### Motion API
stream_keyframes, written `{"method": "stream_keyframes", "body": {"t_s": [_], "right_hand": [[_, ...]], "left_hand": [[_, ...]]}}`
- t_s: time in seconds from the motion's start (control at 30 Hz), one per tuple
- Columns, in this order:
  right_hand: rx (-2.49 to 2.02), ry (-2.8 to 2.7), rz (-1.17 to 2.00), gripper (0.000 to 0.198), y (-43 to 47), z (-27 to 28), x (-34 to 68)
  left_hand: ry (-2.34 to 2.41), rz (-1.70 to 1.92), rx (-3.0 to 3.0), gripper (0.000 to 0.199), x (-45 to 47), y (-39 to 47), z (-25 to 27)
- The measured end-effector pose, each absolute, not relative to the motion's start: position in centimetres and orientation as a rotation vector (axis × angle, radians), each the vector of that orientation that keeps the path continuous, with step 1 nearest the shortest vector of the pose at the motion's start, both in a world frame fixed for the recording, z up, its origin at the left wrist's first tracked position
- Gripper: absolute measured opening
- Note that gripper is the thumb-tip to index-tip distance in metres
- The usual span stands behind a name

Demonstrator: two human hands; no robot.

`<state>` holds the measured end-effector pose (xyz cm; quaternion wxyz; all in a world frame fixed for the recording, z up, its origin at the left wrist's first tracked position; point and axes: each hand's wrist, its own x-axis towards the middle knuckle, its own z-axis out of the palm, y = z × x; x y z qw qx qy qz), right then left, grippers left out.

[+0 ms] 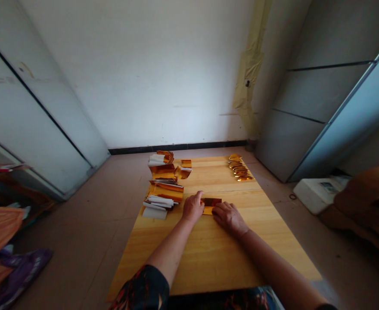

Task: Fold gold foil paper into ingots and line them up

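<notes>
Gold sheet (210, 204) lies on the wooden table (222, 254), between the two hands and partly hidden by both. Its far part looks dark and reflective, its near part bright gold; a line runs across between the two.

Left hand (192, 209) is at the sheet's left end, touching it, fingers bent. Right hand (230, 216) rests over the right end and near edge, fingers curled down. The hands are apart from each other, with the sheet spanning the gap. Cannot tell whether either hand pinches the sheet or only presses on it; the fingertips are largely covered.

Surroundings: just left of the left hand, a stack of gold sheets (166, 191) sits along the table's left edge, with white-backed sheets (159, 201) at its near end. Beyond it, a curled gold sheet (183, 173) and a small gold piece (186, 163) lie near more stacked sheets. At the far right corner, well apart from the hands, folded gold pieces (239, 168) form an overlapping row.

Obstructions: the left-hand stack is the closest item to the working area. Off the table: grey refrigerator (325, 86) and white box (315, 193) at right, purple bag (24, 271) on the left.
</notes>
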<state>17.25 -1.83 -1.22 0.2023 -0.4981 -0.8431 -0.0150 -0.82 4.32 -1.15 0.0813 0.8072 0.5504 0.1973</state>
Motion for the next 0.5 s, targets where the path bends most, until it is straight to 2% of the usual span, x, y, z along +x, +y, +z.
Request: {"method": "stream_keyframes", "body": {"t_s": [0.1, 0.23, 0.5], "right_hand": [[-1.379, -2.359, 0.051, 0.02, -1.5, -0.9, 17.6], [-1.322, -2.36, 0.148, 0.019, -0.8, -0.7, 18.0], [-1.158, -2.386, 0.191, 0.017, 0.0, -0.7, 18.6]], "left_hand": [[1.625, 0.702, 2.475, 0.036, -0.9, 3.9, -1.1], [1.551, 0.694, 2.642, 0.014, -1.2, 3.3, -0.4], [1.358, 0.515, 2.647, 0.02, -1.6, 3.3, -0.1]]}}
